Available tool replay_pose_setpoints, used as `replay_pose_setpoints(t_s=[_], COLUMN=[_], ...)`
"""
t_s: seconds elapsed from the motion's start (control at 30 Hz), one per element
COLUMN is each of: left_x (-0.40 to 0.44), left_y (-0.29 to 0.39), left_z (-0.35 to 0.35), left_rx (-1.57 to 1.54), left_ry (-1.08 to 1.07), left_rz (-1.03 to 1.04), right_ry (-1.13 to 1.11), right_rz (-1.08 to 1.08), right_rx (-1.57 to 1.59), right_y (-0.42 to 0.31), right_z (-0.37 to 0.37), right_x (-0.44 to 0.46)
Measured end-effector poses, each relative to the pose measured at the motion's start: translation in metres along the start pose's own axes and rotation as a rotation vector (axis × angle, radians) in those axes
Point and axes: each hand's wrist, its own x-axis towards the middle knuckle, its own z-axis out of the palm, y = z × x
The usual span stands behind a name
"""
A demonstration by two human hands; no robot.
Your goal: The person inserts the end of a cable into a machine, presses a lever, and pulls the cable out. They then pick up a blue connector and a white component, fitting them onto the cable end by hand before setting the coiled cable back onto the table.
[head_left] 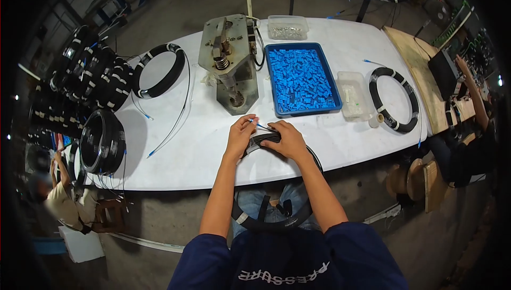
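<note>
A coil of black cable (272,224) rests across my lap and against the table's front edge. My left hand (241,137) pinches a thin cable end (260,125) with a small blue connector tip at the fingertips. My right hand (289,141) is wrapped around the top of the coil, thumb lying over the strands. The thin cable runs from my left fingers toward my right fingers. Just beyond my hands stands a metal press (229,58), and right of it a blue tray (306,112) full of small blue plastic parts.
A clear box of small metal parts (288,28) sits behind the tray, and another clear box (353,96) to its right. Black cable coils lie at the right (395,98) and left (159,71). Stacked coils (80,72) fill the left side. Other people sit at both sides.
</note>
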Motion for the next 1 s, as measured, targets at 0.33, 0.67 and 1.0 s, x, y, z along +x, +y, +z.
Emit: replay_pose_setpoints(t_s=[0.33,0.67,1.0], left_x=[-0.123,-0.147,-0.155], left_y=[0.001,-0.024,0.087], left_z=[-0.059,-0.048,-0.012], left_rx=[0.746,0.773,0.743], left_ry=[0.105,0.413,0.405], left_rz=[0.184,0.305,0.525], right_ry=[-0.135,-0.287,0.014], right_rz=[0.015,0.01,-0.15], right_rx=[-0.322,-0.305,0.133], right_y=[0.0,-0.008,-0.064], right_z=[0.005,-0.015,-0.092], right_x=[0.005,0.018,0.008])
